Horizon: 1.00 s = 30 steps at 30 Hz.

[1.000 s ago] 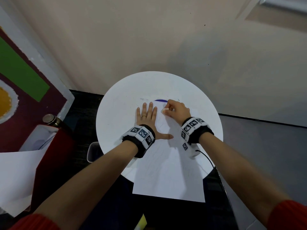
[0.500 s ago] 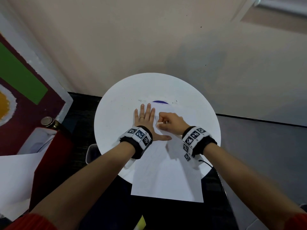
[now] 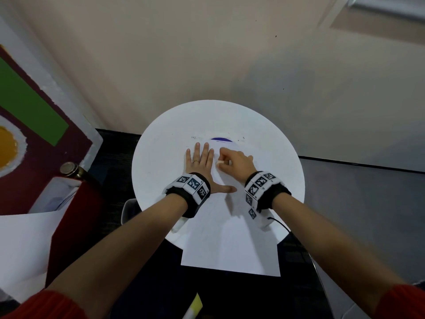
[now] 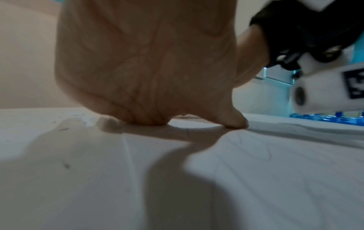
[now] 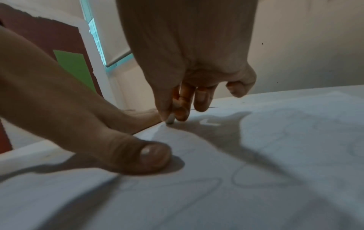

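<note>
From the head view, the left hand (image 3: 200, 165) lies flat on a sheet of paper (image 3: 232, 245), its grip spread apart, fingers straight and thumb out sideways. The paper lies on a round white surface (image 3: 161, 162) and overhangs its near edge. Just beside the left hand, the right hand (image 3: 236, 161) has its grip clamped on a small white eraser (image 3: 220, 162).

In the left wrist view, the palm and thumb press on the paper.

In the right wrist view, the thumb and fingers pinch the eraser (image 5: 171, 119), its tip touching the paper near faint pencil outlines (image 5: 246, 179).
</note>
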Each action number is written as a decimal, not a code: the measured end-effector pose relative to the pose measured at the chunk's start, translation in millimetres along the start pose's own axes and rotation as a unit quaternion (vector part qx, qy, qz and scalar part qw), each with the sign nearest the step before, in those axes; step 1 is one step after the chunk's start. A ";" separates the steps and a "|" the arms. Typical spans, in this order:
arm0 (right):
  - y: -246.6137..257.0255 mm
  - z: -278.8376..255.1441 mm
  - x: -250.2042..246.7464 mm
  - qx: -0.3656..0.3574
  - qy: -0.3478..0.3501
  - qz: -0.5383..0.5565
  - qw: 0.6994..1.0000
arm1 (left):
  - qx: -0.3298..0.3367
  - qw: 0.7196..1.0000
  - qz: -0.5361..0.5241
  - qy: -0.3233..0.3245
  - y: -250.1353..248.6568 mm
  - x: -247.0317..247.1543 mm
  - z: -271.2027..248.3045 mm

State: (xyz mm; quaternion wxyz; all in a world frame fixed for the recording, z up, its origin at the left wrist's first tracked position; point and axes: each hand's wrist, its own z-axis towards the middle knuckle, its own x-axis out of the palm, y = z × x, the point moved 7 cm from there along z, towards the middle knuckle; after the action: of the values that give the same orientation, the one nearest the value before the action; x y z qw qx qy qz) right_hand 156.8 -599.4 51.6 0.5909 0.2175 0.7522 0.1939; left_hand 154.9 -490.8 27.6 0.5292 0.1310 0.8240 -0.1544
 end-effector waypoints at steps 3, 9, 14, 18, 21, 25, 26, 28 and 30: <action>-7.3 -9.2 -2.5 -0.002 0.048 0.006 0.999 | -0.001 1.000 0.002 0.001 -0.5 0.2 -0.1; -7.2 -8.2 -5.3 0.001 0.014 0.007 1.000 | -0.009 1.000 0.001 -0.003 -1.0 -0.3 -0.7; -15.7 -11.8 -8.5 -0.005 0.028 0.000 1.000 | -0.004 1.000 0.011 -0.010 -2.4 -0.4 -1.3; -13.6 -14.7 -7.0 -0.007 -0.014 0.007 1.000 | -0.005 1.000 0.008 -0.011 -1.7 0.4 -2.2; -22.5 -22.9 1.3 -0.017 0.025 0.019 0.999 | -0.004 1.000 0.003 -0.016 -1.3 0.3 -1.9; -13.5 -0.3 -14.7 0.006 -0.019 0.026 0.999 | -0.007 1.000 0.008 -0.005 -2.7 1.5 -2.0; -11.9 3.2 -15.5 0.011 -0.027 0.025 0.999 | -0.007 1.000 0.005 -0.005 -2.5 1.6 -1.7; -13.9 1.2 -8.5 0.003 -0.009 0.030 1.000 | -0.006 1.000 0.002 -0.005 -1.7 1.5 -0.7; -15.6 -5.1 -1.0 -0.022 0.033 0.038 0.998 | -0.006 1.000 0.000 -0.007 -0.6 3.1 1.8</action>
State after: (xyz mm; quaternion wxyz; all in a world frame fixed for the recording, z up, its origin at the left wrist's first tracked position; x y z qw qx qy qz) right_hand 150.6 -613.1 45.0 0.5628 0.2260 0.7580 0.2400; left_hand 154.9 -491.9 24.2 0.5356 0.1269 0.8212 -0.1505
